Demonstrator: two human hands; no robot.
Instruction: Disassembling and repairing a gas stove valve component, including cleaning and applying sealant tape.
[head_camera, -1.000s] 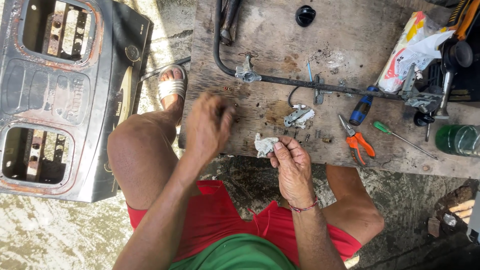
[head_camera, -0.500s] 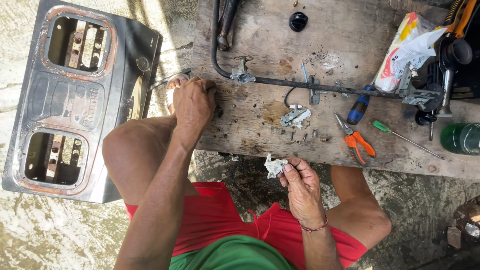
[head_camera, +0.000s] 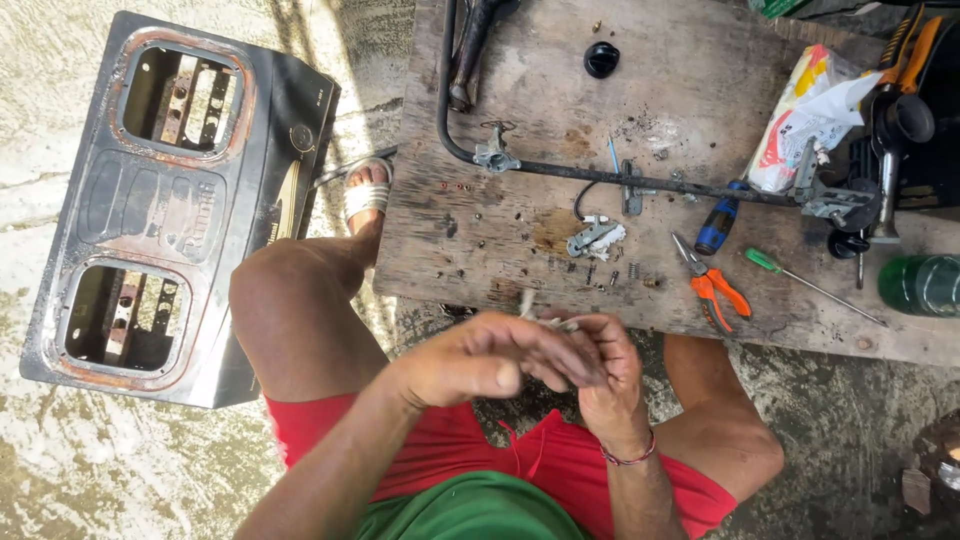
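1. Weathered wooden board (head_camera: 700, 80) is being used as a bench on wet concrete, beside a stove top (head_camera: 170, 200).
2. Small pale part (head_camera: 545, 320) is being pinched between left hand (head_camera: 480, 360) and right hand (head_camera: 605, 375), just off the board's near edge.
3. Orange pliers (head_camera: 715, 285) are lying nearby.

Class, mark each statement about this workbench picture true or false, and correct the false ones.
1. Both hands meet in front of the board's near edge. True: the left hand and right hand close together on a small pale part.
2. The orange-handled pliers lie on the stove top. False: they lie on the wooden board.
3. The two-burner stove top sits on the ground left of the board. True.
4. The green-handled screwdriver is in the right hand. False: it lies on the board.
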